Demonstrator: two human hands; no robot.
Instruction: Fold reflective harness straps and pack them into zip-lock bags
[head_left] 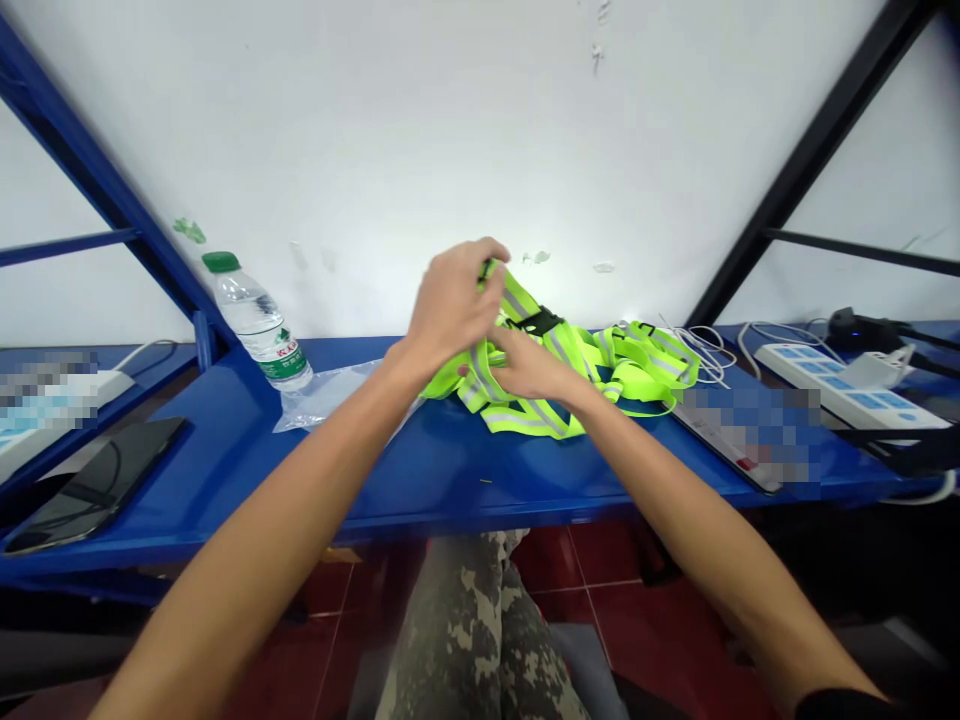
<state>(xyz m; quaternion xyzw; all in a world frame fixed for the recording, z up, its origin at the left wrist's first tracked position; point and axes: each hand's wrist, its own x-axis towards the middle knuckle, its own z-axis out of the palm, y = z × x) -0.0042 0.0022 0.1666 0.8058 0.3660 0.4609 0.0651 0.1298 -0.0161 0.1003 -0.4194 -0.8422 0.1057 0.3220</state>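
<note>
Neon yellow reflective straps [559, 345] with grey stripes and black buckles lie heaped on the blue shelf, part of them raised between my hands. My left hand [459, 300] is closed around a raised section of strap near a black fitting, above the heap. Just below and to the right, my right hand [529, 365] grips a lower part of the same straps, thumb and fingers partly hidden by the webbing. A clear plastic bag [326, 392] lies flat under and beside my left forearm.
A water bottle [259, 325] with a green cap stands at the left. A dark phone [101, 485] lies further left on the blue shelf [450, 480]. To the right are a flat boxed item [731, 440], white cables [709, 350] and a power strip [847, 390]. The white wall rises behind.
</note>
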